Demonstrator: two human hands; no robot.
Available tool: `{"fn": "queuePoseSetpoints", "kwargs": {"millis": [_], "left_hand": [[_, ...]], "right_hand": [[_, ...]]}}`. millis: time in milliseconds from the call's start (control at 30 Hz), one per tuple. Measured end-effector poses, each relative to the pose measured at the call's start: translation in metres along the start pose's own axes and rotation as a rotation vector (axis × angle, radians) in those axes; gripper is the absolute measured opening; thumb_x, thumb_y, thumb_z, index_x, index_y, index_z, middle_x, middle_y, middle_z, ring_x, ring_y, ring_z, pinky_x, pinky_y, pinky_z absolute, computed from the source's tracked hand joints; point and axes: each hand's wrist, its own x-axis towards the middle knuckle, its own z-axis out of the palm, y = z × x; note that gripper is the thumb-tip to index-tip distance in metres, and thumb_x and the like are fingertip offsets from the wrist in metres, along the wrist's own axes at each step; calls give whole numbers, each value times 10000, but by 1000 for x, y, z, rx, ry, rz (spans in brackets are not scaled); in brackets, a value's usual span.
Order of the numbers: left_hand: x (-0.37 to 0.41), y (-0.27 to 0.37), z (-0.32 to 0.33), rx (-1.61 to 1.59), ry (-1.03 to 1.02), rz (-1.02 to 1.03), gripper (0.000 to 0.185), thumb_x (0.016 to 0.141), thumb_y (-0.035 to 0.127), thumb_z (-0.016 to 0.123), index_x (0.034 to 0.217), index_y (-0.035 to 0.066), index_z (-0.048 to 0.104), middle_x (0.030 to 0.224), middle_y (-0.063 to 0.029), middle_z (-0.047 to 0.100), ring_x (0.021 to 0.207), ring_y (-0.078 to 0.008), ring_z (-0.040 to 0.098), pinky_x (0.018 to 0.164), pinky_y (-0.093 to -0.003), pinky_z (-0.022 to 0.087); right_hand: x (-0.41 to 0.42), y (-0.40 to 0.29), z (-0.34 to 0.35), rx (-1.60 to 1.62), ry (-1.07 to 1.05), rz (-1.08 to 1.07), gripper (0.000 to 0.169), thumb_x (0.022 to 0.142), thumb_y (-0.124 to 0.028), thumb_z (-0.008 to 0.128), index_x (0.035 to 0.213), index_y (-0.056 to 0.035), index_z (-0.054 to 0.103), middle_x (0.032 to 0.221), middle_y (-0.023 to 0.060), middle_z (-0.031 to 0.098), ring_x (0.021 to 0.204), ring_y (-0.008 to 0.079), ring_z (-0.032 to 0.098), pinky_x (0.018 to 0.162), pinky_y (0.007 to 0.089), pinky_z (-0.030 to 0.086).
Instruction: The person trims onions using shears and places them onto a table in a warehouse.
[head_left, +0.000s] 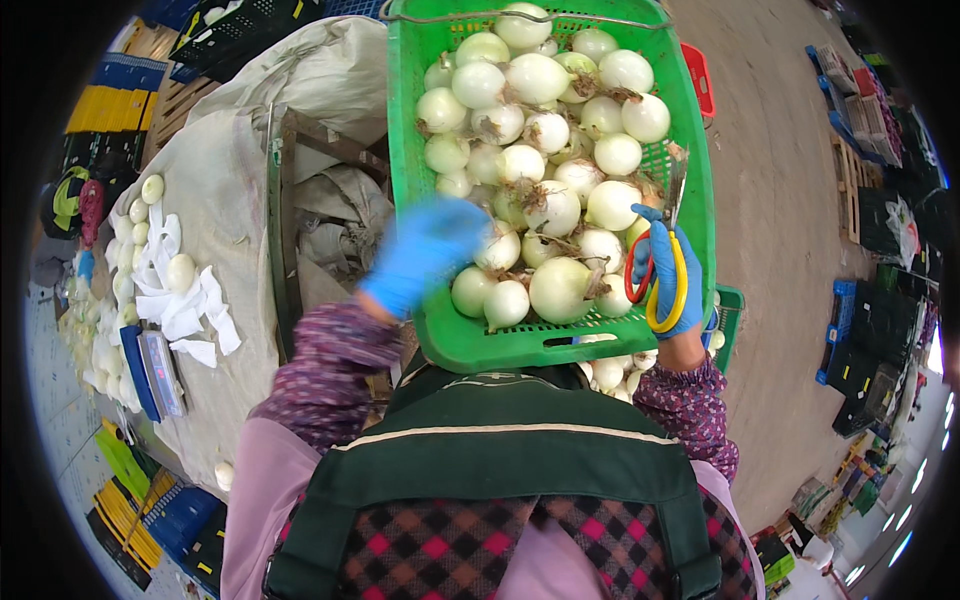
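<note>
My right hand (688, 289), in a blue glove, grips scissors (676, 195) with one red and one yellow handle. Their blades point away from me over the right side of a green plastic crate (480, 357), and a brownish scrap shows at the tips. Inside the crate lie many pale peeled onions (553, 210), several with dry roots still attached. My left hand (431, 247), also gloved in blue, is motion-blurred above the crate's left rim, beside the nearest onions. The blur hides its fingers and whether they hold anything.
At left, a cloth-covered surface (217, 247) bears white strips (180, 300), loose onions (153, 189) and a digital scale (160, 373). A metal frame bar (283, 247) stands between it and the crate. More onions (607, 373) lie below the crate. Stacked crates and pallets (847, 184) line the right.
</note>
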Motion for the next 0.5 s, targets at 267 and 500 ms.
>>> {"fn": "queuePoseSetpoints", "kwargs": {"millis": [267, 500], "left_hand": [[21, -53, 148, 669, -355, 13, 1023, 588, 486, 847, 1376, 16, 394, 1173, -262, 576, 1040, -398, 605, 906, -448, 500], [16, 8, 68, -281, -214, -223, 947, 609, 392, 901, 1353, 26, 444, 1197, -154, 594, 1078, -240, 600, 951, -359, 481]], "right_hand": [[-11, -1, -16, 2, 76, 33, 299, 980, -195, 599, 1224, -21, 604, 720, -27, 539, 584, 37, 471, 528, 186, 389], [-29, 10, -58, -594, -216, -331, 620, 825, -242, 777, 1366, -91, 513, 999, 64, 604, 891, 157, 569, 777, 287, 490]]}}
